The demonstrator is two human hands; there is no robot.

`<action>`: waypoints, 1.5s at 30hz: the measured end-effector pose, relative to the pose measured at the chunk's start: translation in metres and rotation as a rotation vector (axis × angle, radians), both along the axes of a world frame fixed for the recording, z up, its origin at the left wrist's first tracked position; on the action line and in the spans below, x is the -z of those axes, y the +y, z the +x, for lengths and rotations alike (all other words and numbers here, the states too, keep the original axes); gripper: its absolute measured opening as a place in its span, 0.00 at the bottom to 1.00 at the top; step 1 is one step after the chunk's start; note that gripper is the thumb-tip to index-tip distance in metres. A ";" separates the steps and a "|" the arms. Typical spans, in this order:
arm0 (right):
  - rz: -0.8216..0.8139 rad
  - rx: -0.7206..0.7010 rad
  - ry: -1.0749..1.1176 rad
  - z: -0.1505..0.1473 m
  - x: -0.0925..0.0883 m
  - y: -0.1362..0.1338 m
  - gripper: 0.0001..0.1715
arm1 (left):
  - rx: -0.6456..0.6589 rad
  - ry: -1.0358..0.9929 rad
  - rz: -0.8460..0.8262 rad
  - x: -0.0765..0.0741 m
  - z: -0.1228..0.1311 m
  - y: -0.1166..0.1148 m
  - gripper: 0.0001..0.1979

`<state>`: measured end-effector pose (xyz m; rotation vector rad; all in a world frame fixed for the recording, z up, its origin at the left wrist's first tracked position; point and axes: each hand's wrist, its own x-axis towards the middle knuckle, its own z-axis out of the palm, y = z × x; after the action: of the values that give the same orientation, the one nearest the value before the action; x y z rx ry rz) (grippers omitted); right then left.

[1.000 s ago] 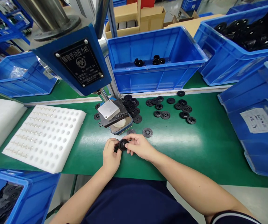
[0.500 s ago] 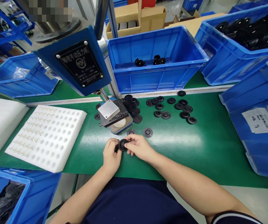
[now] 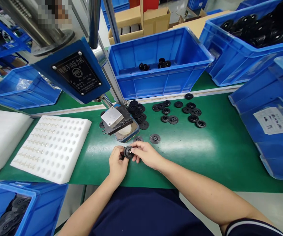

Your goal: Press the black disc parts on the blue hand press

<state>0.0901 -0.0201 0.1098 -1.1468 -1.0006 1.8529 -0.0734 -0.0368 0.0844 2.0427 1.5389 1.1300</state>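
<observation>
Between my hands, above the near edge of the green table, is a round black plastic wheel (image 3: 128,152) with a small light spot at its centre. My left hand (image 3: 117,161) is closed around its left side. The thumb and fingers of my right hand (image 3: 144,154) pinch its right side, with the fingertips near the centre. Just beyond my hands lie two flat black discs, one partly hidden (image 3: 138,139) and one fully in sight (image 3: 155,139). Past them stands the blue hand press (image 3: 82,72), with a metal block (image 3: 112,116) above its base.
Several black discs (image 3: 138,114) are heaped right of the press; more wheels (image 3: 193,118) lie scattered further right. A white foam tray (image 3: 82,144) with small pale parts lies left. Blue bins stand behind (image 3: 161,85), at right (image 3: 250,108) and at lower left (image 3: 48,203).
The camera view has shifted slightly. Both hands still hold the wheel in nearly the same place; a light spot now shows at its centre.
</observation>
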 end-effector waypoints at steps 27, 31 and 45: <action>-0.028 -0.016 -0.103 -0.001 -0.003 -0.002 0.14 | 0.025 -0.030 0.059 0.002 -0.001 -0.001 0.05; 0.015 -0.006 -0.040 0.000 -0.004 -0.002 0.13 | -0.011 -0.081 -0.016 0.001 -0.001 -0.002 0.05; 0.086 0.006 0.034 0.003 0.004 0.001 0.20 | -0.019 -0.226 -0.195 -0.005 0.002 -0.002 0.07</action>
<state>0.0929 -0.0186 0.1056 -1.0630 -1.0453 1.8012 -0.0713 -0.0391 0.0894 1.7145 1.4945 1.1261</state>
